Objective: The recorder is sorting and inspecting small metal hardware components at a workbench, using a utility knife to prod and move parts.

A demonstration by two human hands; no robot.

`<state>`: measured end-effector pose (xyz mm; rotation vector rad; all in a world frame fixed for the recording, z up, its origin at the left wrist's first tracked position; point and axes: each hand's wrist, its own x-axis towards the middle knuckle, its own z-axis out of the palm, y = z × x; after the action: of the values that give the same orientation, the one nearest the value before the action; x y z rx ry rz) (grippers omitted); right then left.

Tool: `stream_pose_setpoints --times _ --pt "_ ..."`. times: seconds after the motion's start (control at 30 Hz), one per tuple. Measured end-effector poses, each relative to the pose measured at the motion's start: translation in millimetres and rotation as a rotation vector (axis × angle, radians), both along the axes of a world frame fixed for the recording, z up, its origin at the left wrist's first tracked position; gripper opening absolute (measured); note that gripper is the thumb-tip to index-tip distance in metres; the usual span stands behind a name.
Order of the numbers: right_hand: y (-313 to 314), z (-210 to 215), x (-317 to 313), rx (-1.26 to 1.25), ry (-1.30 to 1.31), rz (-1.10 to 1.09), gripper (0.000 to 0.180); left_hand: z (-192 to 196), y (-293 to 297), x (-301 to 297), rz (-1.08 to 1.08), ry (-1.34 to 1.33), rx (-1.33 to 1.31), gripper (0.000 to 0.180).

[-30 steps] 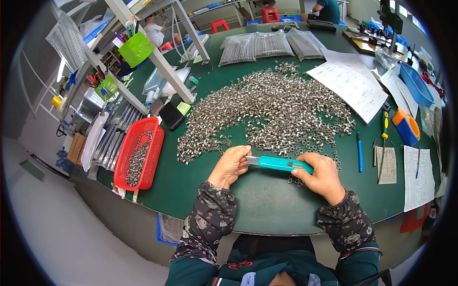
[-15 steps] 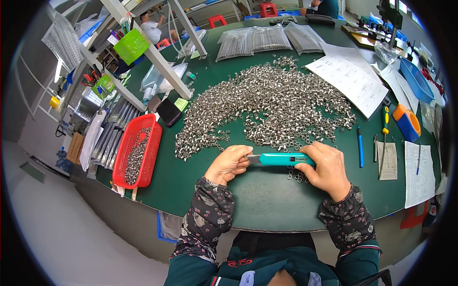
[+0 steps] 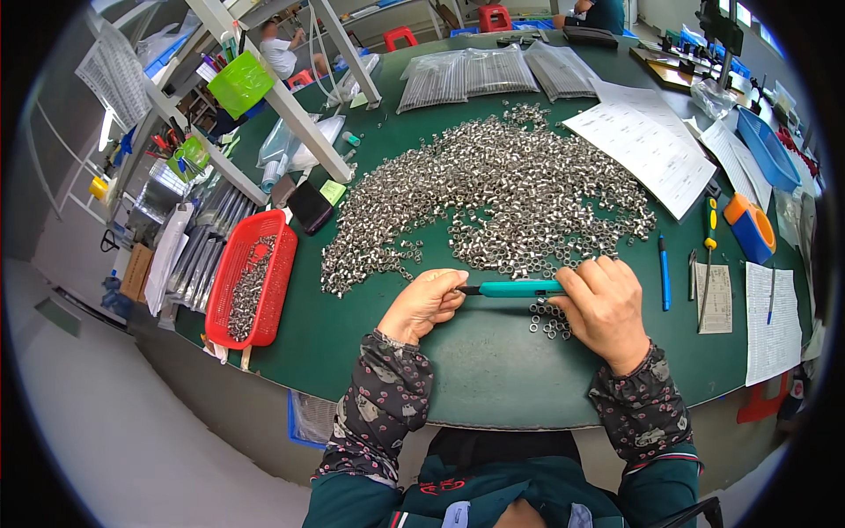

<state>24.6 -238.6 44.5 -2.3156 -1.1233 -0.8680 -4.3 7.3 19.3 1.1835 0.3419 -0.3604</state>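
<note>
My right hand [image 3: 606,306] grips a teal-handled tool [image 3: 519,288] held level over the green table [image 3: 493,370]. My left hand [image 3: 425,301] is closed around the tool's dark metal tip at the left end. A few small metal rings [image 3: 550,321] lie on the table just under the tool. A wide heap of the same small silvery metal rings [image 3: 502,194] spreads across the table beyond both hands.
A red basket [image 3: 251,277] with metal parts sits at the left edge. Paper sheets [image 3: 647,141], a blue pen [image 3: 664,273], a yellow-handled screwdriver [image 3: 709,238], an orange-blue box [image 3: 751,224] and a blue tray [image 3: 767,150] lie right. Bagged rods [image 3: 466,75] lie far back. Other people sit beyond the table.
Both hands and the teal tool have stayed in nearly the same place; the view has shifted slightly. No clear change in grip.
</note>
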Motion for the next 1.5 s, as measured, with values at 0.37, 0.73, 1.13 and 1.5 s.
stream_pose_setpoints --times 0.37,0.73,1.13,1.5 --pt "4.4 -18.0 -6.4 0.267 0.572 0.020 0.023 -14.7 3.2 3.4 0.190 -0.378 -0.271 0.014" --pt "7.4 -20.3 -5.6 0.215 0.884 -0.003 0.029 -18.6 3.9 6.5 0.143 -0.485 -0.396 0.009" --pt "5.6 -18.8 -1.3 0.175 0.835 -0.017 0.028 -19.0 0.8 2.9 0.147 -0.478 -0.356 0.010" --pt "5.4 -21.6 -1.7 0.197 0.558 -0.046 0.024 -19.8 2.1 5.1 0.126 -0.454 -0.345 0.012"
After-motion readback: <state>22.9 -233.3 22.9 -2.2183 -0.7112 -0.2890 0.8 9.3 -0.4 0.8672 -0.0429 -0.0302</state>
